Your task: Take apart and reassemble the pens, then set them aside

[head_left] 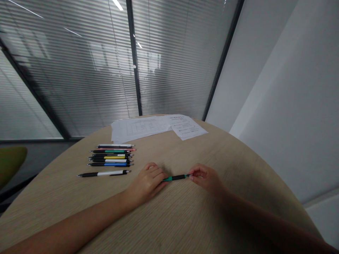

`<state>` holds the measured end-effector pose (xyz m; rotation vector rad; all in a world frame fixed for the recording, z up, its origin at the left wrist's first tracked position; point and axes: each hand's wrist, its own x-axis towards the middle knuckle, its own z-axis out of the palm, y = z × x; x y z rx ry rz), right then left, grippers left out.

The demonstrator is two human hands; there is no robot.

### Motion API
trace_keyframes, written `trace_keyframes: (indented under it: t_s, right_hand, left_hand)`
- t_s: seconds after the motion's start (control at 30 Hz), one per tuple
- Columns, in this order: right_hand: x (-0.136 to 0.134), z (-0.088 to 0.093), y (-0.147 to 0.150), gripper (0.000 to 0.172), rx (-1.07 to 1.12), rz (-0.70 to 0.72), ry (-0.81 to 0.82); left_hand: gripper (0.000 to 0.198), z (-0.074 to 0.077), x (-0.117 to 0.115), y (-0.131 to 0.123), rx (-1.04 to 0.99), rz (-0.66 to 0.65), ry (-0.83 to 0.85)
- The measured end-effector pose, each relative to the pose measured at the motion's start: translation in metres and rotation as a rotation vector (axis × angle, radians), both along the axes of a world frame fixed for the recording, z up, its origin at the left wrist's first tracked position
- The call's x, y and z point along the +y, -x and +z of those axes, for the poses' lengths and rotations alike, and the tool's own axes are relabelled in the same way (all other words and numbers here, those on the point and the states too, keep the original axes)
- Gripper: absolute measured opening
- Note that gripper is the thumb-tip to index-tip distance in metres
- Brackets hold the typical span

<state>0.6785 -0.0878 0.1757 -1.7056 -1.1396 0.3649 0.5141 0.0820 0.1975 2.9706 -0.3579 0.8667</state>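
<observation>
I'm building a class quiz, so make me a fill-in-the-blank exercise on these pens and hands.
1. The left hand and right hand hold one pen coloured black and ____.
2. The row of pens lies to the ____ of both hands.
3. The single pen apart from the row has a ____ middle.
4. Printed ____ sheets lie at the table's far edge.
Missing: green; left; white; paper

The worktop [201, 218] is pale wood-grain laminate, matt and finely streaked. The pens [111, 157] look like glossy plastic (black rubbery grips). The printed sheets [159, 127] are thin matt paper.
</observation>
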Motion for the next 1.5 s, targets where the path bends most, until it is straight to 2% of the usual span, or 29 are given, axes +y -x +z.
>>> trace_keyframes:
  t_s: [0.2,0.63,0.77,1.13,1.33,1.5]
  right_hand:
    - [-0.0035,0.0023,-0.0003,0.007,-0.278,0.035,-0.029]
    - [-0.0023,-0.0026,-0.0031,0.010,-0.455,0.042,-0.134]
    - [-0.0032,-0.0019,-0.0044,0.008,-0.426,0.015,-0.117]
    - [-0.0022,-0.0048,-0.0078,0.006,-0.362,-0.022,-0.055]
    - [-0.0025,-0.0024,-0.0045,0.006,-0.299,0.016,-0.040]
    - [-0.0006,-0.0026,-0.0071,0.009,-0.133,0.035,0.010]
  left_hand:
    - [0.015,0.0010,-0.0012,-0.0003,-0.015,-0.004,0.001]
    - [0.017,0.0006,-0.0010,0.0005,-0.009,-0.006,-0.015]
    - [0.016,0.0004,-0.0012,0.0003,0.001,0.022,-0.018]
    - [0.016,-0.0014,-0.0007,-0.0011,-0.005,0.000,-0.009]
    - [0.017,-0.0004,-0.0013,-0.0005,-0.009,-0.002,-0.008]
    - [0.017,-0.0005,-0.0010,-0.0008,-0.018,-0.015,-0.014]
